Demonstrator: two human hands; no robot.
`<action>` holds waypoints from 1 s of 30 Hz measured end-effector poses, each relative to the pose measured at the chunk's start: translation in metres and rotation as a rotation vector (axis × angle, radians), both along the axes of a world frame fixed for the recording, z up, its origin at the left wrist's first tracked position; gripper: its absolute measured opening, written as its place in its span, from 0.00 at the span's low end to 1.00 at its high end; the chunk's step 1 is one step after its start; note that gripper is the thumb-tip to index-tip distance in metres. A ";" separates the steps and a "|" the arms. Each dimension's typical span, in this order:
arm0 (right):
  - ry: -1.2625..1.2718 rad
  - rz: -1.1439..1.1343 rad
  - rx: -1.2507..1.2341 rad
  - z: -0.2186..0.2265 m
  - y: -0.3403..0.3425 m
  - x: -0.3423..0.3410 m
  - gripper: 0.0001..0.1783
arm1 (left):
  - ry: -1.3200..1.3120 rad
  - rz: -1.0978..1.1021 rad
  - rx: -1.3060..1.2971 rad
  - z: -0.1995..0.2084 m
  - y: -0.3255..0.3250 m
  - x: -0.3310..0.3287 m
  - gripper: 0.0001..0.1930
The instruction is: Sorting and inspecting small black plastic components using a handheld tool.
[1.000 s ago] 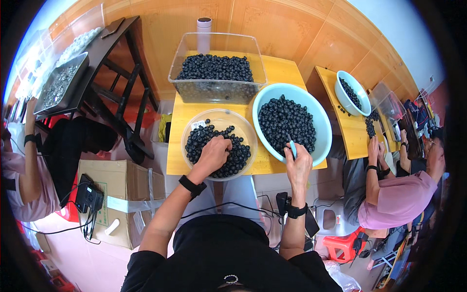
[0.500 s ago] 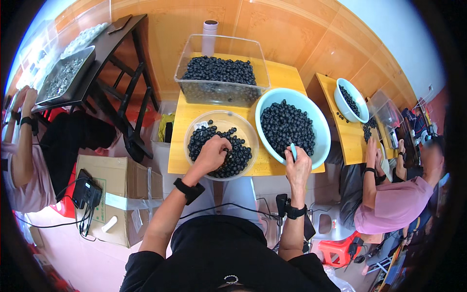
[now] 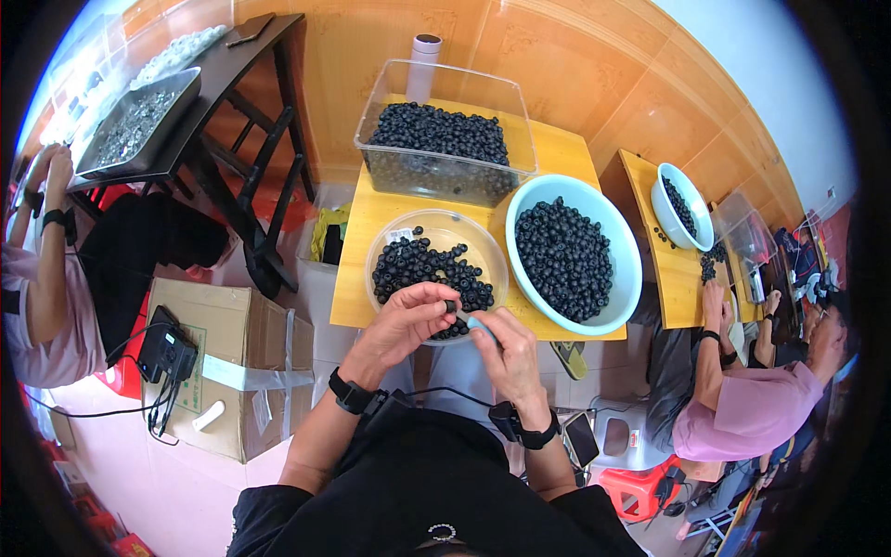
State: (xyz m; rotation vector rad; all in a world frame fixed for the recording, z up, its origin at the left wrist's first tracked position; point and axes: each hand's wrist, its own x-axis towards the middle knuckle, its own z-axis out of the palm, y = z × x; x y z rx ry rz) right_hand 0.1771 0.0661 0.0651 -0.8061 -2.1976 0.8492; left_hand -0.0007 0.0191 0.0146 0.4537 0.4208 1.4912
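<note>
My left hand (image 3: pixel 406 327) pinches a small round black piece (image 3: pixel 451 305) between thumb and fingertips, over the near edge of a round clear tub (image 3: pixel 499 265). Close beside it, my right hand (image 3: pixel 510 357) is closed around a small tool with a light blue handle (image 3: pixel 478 325). The tool's tip points at the black piece; whether they touch is hard to tell. Many similar black pieces (image 3: pixel 419 265) lie in the tub, some showing a hole. To the right, a pale blue basin (image 3: pixel 634 269) holds a heap of them.
A clear rectangular box (image 3: pixel 444 183) of black pieces stands behind the tub on the yellow table (image 3: pixel 349 278), with a pink bottle (image 3: pixel 423 70) behind it. A cardboard box (image 3: pixel 209 371) is at left. People sit on both sides; the right one works at another yellow table (image 3: pixel 673 292).
My left hand has come out of the tub towards me with a black piece. My right hand has moved left from the basin, bringing the tool to it. The view has shifted slightly.
</note>
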 end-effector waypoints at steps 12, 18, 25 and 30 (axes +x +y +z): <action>-0.061 0.034 0.115 -0.002 0.001 -0.005 0.10 | -0.088 -0.081 0.006 -0.006 -0.001 0.001 0.08; -0.074 0.020 0.122 -0.003 0.002 -0.006 0.11 | -0.153 -0.093 -0.044 -0.007 -0.002 0.001 0.08; -0.081 0.055 0.144 -0.006 0.006 -0.007 0.11 | -0.158 -0.116 -0.079 -0.014 -0.005 -0.004 0.08; -0.060 -0.192 0.124 -0.038 0.043 0.001 0.10 | -0.072 -0.189 -0.016 -0.004 -0.011 -0.002 0.08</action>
